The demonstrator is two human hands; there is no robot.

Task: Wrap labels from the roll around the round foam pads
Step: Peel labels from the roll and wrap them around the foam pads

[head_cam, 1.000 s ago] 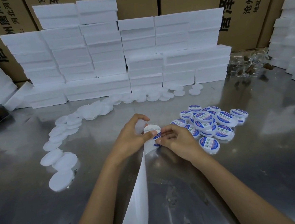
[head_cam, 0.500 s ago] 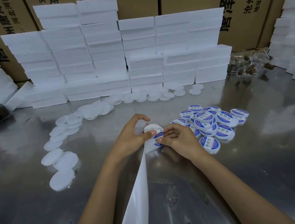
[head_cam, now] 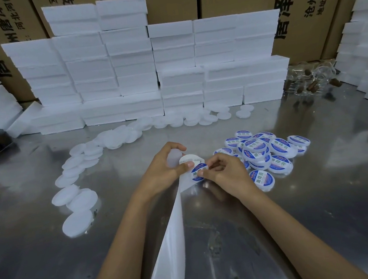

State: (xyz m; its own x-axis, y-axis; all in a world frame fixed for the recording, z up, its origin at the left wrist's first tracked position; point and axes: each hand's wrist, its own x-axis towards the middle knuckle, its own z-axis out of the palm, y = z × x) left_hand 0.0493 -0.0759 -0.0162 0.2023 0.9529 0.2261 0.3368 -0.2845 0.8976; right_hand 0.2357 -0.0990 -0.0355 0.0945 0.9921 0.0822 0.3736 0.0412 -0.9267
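Peeled further off the backing strip (head_cam: pixel 175 234), the blue label (head_cam: pixel 199 171) sits pinched in right hand (head_cam: pixel 224 172) fingers, at 3 o'clock of the left hand (head_cam: pixel 166 166), which grips a foam pad (head_cam: pixel 174 158).

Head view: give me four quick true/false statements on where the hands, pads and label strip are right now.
1. The left hand holds a blank foam pad. True.
2. The labelled pads are piled left of the hands. False: they lie to the right; the blank pads lie left.
3. The right hand pinches a blue-rimmed label at the strip's end. True.
4. The backing strip is rolled up on the table. False: it trails down toward the camera.
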